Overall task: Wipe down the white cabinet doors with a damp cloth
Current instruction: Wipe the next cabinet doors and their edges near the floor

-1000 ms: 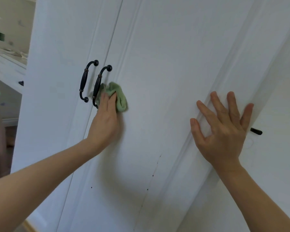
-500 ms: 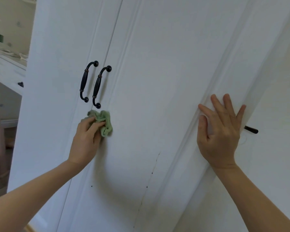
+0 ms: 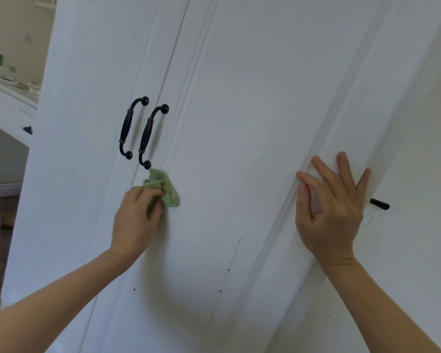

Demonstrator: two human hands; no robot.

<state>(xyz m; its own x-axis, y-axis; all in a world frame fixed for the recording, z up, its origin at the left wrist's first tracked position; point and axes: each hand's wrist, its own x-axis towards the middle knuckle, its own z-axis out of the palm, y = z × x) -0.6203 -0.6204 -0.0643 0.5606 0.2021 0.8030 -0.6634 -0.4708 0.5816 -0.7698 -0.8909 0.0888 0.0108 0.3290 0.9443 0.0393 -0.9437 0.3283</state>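
While the left hand (image 3: 135, 220) is curled closed around a crumpled green cloth (image 3: 164, 188), it presses that cloth against the white cabinet door (image 3: 252, 123), just below the lower end of the right-hand dark handle (image 3: 149, 135); a second dark handle (image 3: 129, 126) sits beside it on the neighbouring door (image 3: 87, 123). The right hand (image 3: 334, 215) lies open and empty, fingers (image 3: 344, 164) spread and flat against the raised moulding at the door's right edge, thumb tucked inward. Small dark specks (image 3: 228, 270) mark the panel below the cloth.
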